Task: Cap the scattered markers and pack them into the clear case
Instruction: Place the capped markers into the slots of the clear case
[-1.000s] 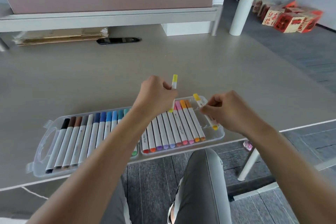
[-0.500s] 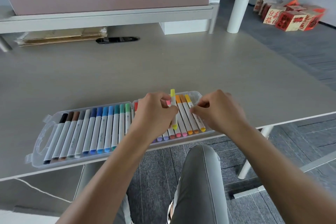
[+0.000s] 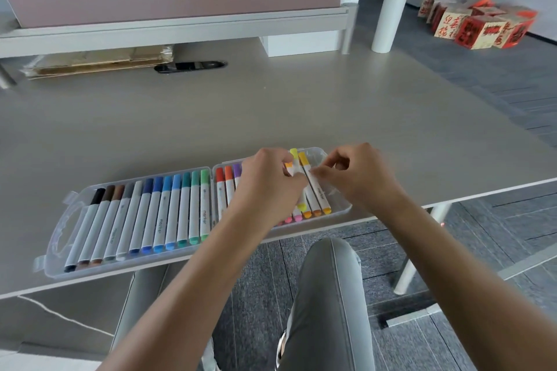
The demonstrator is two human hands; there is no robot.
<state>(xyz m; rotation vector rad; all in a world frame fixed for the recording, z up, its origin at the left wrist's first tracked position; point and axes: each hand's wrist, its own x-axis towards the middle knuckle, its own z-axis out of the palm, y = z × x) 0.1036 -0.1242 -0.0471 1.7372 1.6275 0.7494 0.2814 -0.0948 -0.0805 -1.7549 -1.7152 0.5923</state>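
Head view: left hand (image 3: 268, 181) grips the yellow marker (image 3: 297, 178), right hand (image 3: 358, 178) pinches its orange-yellow neighbour (image 3: 313, 187); both want pressing flat into the clear case (image 3: 340, 208).

Case: clear case (image 3: 57, 238) lies open near the front edge of the grey table (image 3: 271, 105), two compartments side by side.
Left compartment: capped markers, black and browns through blues to greens.
Right compartment: red, orange and purple caps, then pinks and oranges (middle hidden by the hand).
Left hand (image 3: 266, 187): fingers curled on a yellow marker (image 3: 294, 156) above the right-hand row.
Right hand (image 3: 358, 178): fingertips pinch at the outermost orange-yellow marker (image 3: 315, 187).
Far edge: flattened cardboard (image 3: 96, 63).
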